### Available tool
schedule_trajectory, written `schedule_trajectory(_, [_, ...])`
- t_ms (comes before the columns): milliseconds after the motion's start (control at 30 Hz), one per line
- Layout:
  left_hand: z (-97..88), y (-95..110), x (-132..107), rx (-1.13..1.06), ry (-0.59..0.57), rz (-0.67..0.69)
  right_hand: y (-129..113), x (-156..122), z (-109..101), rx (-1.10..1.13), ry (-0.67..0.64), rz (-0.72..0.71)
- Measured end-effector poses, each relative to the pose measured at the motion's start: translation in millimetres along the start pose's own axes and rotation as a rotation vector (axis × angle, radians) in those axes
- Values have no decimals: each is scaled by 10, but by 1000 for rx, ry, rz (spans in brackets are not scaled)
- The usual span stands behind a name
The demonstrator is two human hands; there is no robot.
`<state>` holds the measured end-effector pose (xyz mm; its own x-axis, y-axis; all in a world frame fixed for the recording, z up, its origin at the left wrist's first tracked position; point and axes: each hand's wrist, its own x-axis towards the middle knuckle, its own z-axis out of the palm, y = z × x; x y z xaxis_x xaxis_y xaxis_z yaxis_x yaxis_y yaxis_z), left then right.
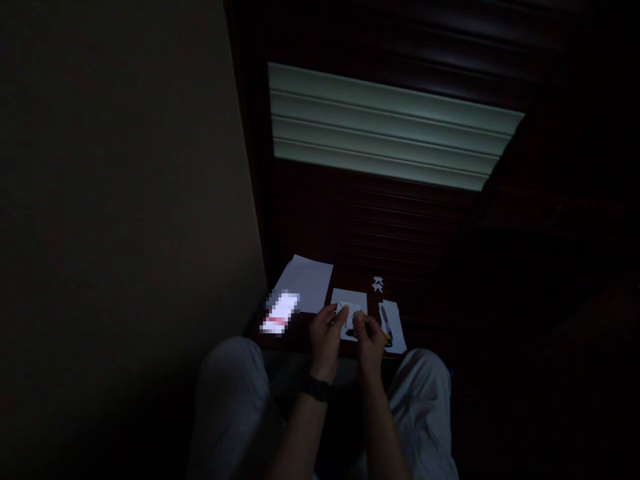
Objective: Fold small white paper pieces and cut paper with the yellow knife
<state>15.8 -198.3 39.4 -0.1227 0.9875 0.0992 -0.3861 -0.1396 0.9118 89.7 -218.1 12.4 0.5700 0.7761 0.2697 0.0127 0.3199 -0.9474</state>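
Observation:
In the dim light, my left hand (326, 337) pinches a small white piece of paper (353, 309) between thumb and fingers. Close on its right, my right hand (369, 339) has its fingers closed around a slim yellow-and-black tool (388, 339). Bits of yellow show beside its fingertips and past its outer edge; the tool's exact kind is too dark to tell. Both hands are above a larger white sheet (349, 294) on a dark low table. The fingertips of the two hands nearly meet at the small paper.
A blank stack of paper (307, 283) lies at the left, beside a lit phone (281, 313) with a blurred screen. Small cut paper scraps (378, 285) are at the back. On the right, a pen (386, 323) rests on a white paper strip (397, 327). A wall (130, 200) stands left.

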Motion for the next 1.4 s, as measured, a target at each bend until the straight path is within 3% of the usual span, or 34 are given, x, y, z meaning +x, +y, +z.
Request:
schedule_trajectory(233, [-45,-19,-17,-22,-54,-57,-19,13,-42,151,-79,136])
schedule_trajectory(500, [-34,-15,-48,-11,-102,-48,44,8,-109,158,-55,202])
schedule_trajectory(667, [-59,-5,-37,27,-126,-62,56,12,-120,155,-81,207])
schedule_trajectory(933, [-84,9,-24,3,-88,-61,-1,16,-121,153,-226,201])
schedule_trajectory(1400, [-109,-3,-44,-1,-173,-132,3,26,-113,118,-237,212])
